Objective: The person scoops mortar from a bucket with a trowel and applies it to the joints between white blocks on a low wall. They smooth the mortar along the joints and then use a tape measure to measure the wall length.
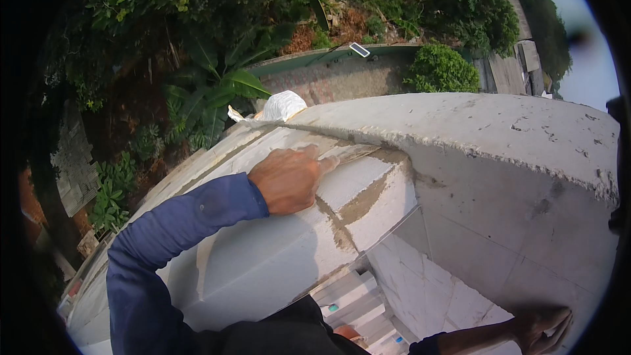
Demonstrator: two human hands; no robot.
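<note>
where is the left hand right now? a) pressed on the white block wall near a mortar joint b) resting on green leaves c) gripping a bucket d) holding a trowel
a: the left hand lies on the white block wall, fingers by the grey mortar joint, with no tool visible in it.

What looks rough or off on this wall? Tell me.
The mortar joints by the left hand are smeared unevenly across the white blocks. The concrete slab has a ragged, crumbly lower edge. The right hand rests on the wall face.
</note>
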